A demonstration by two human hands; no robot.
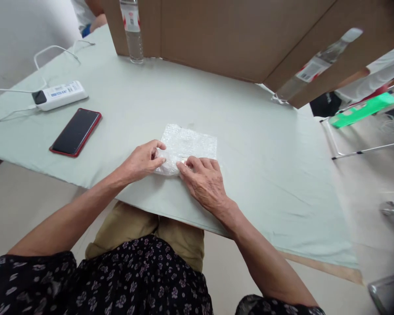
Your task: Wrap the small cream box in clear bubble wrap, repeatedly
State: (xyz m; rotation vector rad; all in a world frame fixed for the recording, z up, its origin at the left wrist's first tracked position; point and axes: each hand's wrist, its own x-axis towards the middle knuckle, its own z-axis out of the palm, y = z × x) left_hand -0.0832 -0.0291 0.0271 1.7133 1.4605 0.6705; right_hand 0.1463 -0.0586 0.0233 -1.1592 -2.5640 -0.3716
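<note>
1. A seated person works a sheet of bubble wrap (187, 146) at the near edge of a table covered in a pale green cloth (256, 175), both forearms reaching in from below the frame.

2. The left hand (141, 161) pinches the wrap's near left corner, thumb and curled fingers closed on the plastic where it bunches up, apparently to keep the fold from springing open.

3. The right hand (205, 179) lies flat and palm-down on the wrap's near edge, fingers extended together and pressing rather than gripping; a small pale item shows just at the fingertips, too hidden to identify.

4. The wrap sits square to the person and well within reach, its far half lying loose and flat on the cloth.

5. A smartphone in a red case (75, 132) rests face-up with a dark screen to the left, well apart from the hands, and beyond it a white power strip (59, 95) with a trailing white cable (52, 50). The strip carries a printed label, but its text is too small to read.

6. Two clear plastic water bottles stand against brown cardboard panels (216, 35) that wall off the table's far side: one upright at the back left (131, 30), one appearing tilted at the right (315, 65). Both wear red-and-white labels whose wording is illegible.

7. Part of another person's arm (96, 19) shows beyond the cardboard at top left, clear of the work.
</note>
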